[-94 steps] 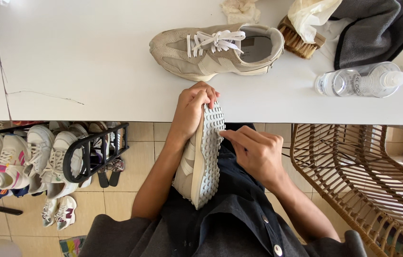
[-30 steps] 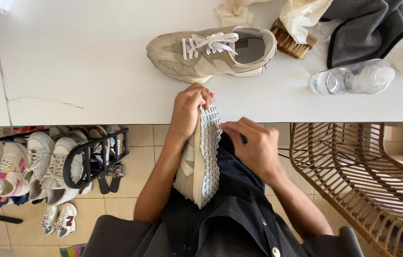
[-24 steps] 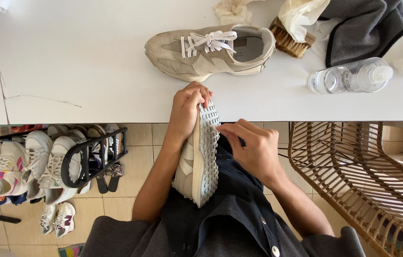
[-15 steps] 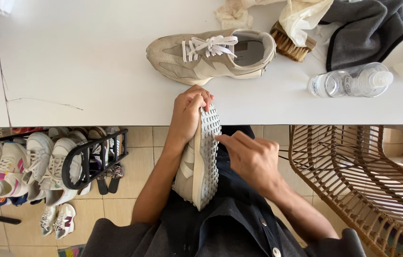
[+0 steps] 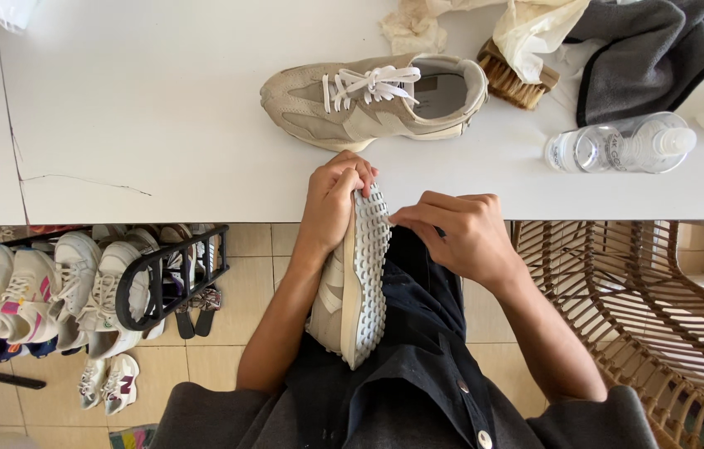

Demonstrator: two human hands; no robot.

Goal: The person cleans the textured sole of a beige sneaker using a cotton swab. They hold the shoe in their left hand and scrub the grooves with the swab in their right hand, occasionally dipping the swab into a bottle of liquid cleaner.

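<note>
1. The left hand (image 5: 334,204) is wrapped tight around the toe of the beige sneaker with a bumpy grey sole (image 5: 354,287), mid-frame on the lap
2. The right hand (image 5: 456,233) is curled, fingertips pinching at the sole; what it grips I cannot tell
3. The matching beige laced sneaker (image 5: 373,100) waits at top centre on the white table (image 5: 161,125); the work looks about halfway

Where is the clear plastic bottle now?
The clear plastic bottle lies on its side at the right of the white table, beside the grey cloth.

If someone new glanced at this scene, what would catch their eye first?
The left hand grips a beige sneaker turned sole-out over the lap, while the right hand touches its studded sole. Its laced twin lies on the white table, near a brush and clear bottle.
</note>
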